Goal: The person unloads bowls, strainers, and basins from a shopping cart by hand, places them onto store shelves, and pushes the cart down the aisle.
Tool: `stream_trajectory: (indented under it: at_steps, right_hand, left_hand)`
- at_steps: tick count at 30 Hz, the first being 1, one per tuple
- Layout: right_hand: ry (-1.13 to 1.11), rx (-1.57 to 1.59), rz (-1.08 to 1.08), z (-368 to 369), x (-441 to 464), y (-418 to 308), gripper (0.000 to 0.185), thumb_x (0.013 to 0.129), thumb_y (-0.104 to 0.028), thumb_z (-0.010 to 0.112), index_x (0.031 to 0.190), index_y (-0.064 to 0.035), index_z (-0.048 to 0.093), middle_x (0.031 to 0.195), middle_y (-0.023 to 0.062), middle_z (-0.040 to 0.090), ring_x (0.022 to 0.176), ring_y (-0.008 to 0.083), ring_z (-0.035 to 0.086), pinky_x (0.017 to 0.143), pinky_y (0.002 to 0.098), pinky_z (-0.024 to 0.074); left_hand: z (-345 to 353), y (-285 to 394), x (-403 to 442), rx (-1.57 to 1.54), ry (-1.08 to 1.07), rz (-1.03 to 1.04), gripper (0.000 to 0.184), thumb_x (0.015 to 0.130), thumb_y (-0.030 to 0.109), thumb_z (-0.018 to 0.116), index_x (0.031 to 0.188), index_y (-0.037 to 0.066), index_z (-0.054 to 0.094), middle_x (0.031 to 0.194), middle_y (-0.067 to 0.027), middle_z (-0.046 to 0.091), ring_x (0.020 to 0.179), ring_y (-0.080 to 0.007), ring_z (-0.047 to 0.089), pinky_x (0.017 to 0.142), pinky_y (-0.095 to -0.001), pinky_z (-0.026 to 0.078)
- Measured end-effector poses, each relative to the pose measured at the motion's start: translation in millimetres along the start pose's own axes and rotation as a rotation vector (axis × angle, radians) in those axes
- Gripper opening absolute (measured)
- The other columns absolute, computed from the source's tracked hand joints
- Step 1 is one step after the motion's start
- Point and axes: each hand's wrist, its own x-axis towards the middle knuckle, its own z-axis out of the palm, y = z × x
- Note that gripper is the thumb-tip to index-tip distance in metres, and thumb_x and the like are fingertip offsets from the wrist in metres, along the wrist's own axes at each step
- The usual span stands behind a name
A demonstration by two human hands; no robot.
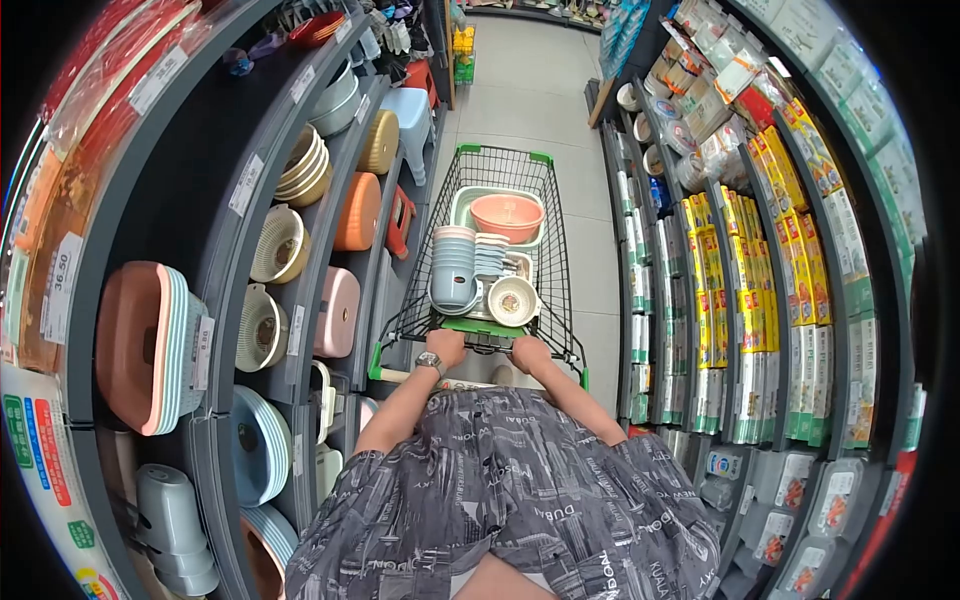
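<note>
My left hand (446, 347), with a watch on its wrist, is closed round the near handle side of a black wire shopping cart (561, 250) with green corner pieces. My right hand (531, 352) grips the same side, a little to the right. Inside the cart, a pink basin (507, 217) sits in a pale green tub (463, 206) at the far end. Nearer stand a stack of blue-grey buckets (454, 272), some small blue-grey items (490, 256) and a cream colander (513, 301).
Shelves on the left hold brown and blue basins (150, 345), cream strainers (279, 245), an orange stool (358, 212) and a light blue stool (411, 118). Shelves on the right carry yellow boxes (752, 265) and packaged goods. A tiled aisle floor (520, 85) runs ahead between them.
</note>
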Motion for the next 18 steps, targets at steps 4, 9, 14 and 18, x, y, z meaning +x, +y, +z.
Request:
stream_trajectory:
  at_steps: [4,9,14,18]
  right_hand:
    - [-0.012,0.001,0.019,-2.2,-5.8,-2.6,0.034,0.086,-0.035,0.069,0.088,-0.0016,0.074,0.093,0.0205,0.073,0.089,0.0362,0.071,0.079,0.0460,0.0577]
    - [-0.006,0.019,0.062,-1.1,-13.4,-3.6,0.032,0.085,-0.033,0.071,0.089,-0.0006,0.073,0.093,0.0202,0.072,0.090,0.0357,0.071,0.079,0.0461,0.0577]
    - [0.166,-0.023,-0.064,16.9,-21.3,2.5,0.027,0.080,-0.021,0.071,0.096,-0.0007,0.064,0.093,0.0204,0.066,0.086,0.0378,0.068,0.075,0.0496,0.0546]
    - [0.412,-0.035,-0.097,20.5,-42.6,-2.5,0.023,0.077,-0.016,0.070,0.095,-0.0023,0.065,0.095,0.0195,0.062,0.087,0.0369,0.064,0.078,0.0491,0.0492]
  left_hand:
    - [1.1,-1.9,-4.7,-0.034,0.026,0.067,0.025,0.079,0.036,0.074,0.081,0.011,0.074,0.077,-0.0123,0.072,0.076,-0.0314,0.071,0.069,-0.0442,0.056]
    - [5.1,-7.5,-12.2,-0.099,0.091,0.116,0.025,0.079,0.033,0.073,0.084,0.009,0.073,0.078,-0.0141,0.071,0.078,-0.0331,0.071,0.070,-0.0453,0.055]
    - [2.7,-34.4,-14.6,-0.242,0.089,0.308,0.025,0.079,0.026,0.067,0.095,0.007,0.073,0.092,-0.0186,0.069,0.090,-0.0332,0.068,0.076,-0.0452,0.054]
    - [-6.4,-55.5,-27.6,-0.039,0.133,0.294,0.025,0.079,0.025,0.066,0.097,0.009,0.073,0.104,-0.0193,0.063,0.099,-0.0346,0.061,0.087,-0.0469,0.049]
